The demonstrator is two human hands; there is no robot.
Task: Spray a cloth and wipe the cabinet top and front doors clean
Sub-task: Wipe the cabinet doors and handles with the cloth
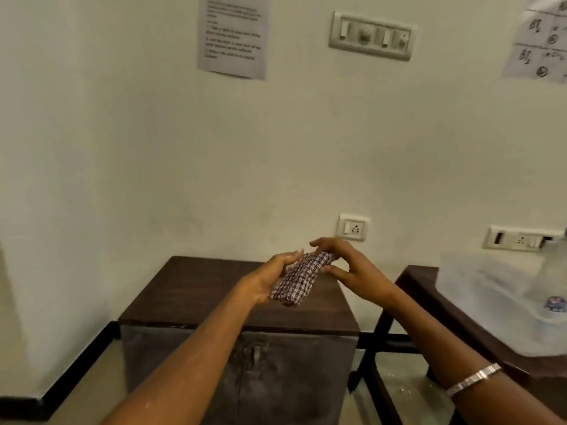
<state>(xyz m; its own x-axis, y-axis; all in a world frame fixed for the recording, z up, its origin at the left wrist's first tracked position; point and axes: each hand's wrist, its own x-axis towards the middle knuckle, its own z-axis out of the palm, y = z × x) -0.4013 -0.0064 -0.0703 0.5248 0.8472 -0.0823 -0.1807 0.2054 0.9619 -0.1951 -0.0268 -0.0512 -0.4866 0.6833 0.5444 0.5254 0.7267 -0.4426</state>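
Note:
A folded checked cloth is held above the dark wooden cabinet top. My left hand cups the cloth from its left side and underneath. My right hand pinches the cloth's far end between thumb and fingers. The cabinet's front doors face me below the top, dusty and smudged, partly hidden by my left forearm. A clear spray bottle shows blurred at the right edge.
A dark table stands to the right of the cabinet with a clear plastic bag on it. Wall sockets sit just behind the cabinet. The cabinet stands near the left wall corner.

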